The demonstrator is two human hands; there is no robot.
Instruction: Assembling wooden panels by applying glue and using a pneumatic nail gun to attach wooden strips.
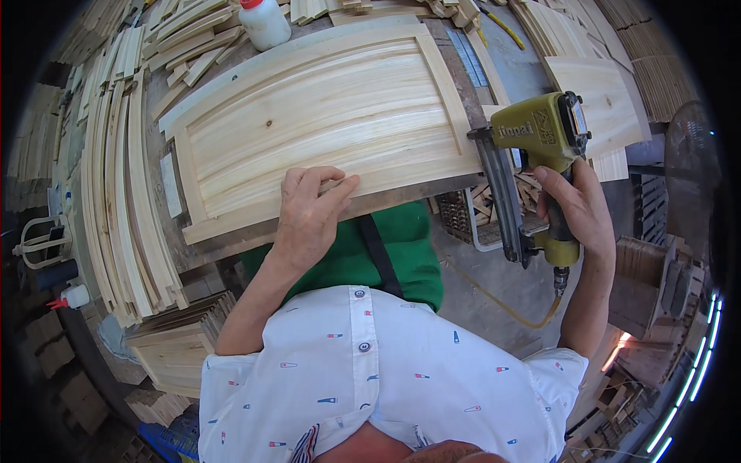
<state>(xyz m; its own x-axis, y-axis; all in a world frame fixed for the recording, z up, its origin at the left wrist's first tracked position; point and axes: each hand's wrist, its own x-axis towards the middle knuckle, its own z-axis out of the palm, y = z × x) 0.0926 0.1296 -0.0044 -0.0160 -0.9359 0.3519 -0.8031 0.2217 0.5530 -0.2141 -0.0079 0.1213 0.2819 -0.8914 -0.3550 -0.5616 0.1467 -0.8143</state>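
Observation:
A framed wooden panel (309,108) of pale wood lies on the workbench in front of me, a small dark knot on its face. My left hand (312,208) is closed at the panel's near rail, fingers curled and pressed on the wood. Whatever sits between those fingers is too small to make out. In my right hand (579,201) is an olive-green pneumatic nail gun (536,131), gripped by its handle. Its nose is at the panel's right edge; I cannot tell whether they touch. The long dark magazine (500,201) points back toward me, and a yellow air hose (532,320) hangs from the handle's base.
Long wooden strips (127,193) lie along the left. A white bottle with a red cap (265,23) stands behind the panel, near piled wood offcuts (197,46). Below the bench's right side is a crate (455,218) of wood scraps. More boards (598,100) lie at far right.

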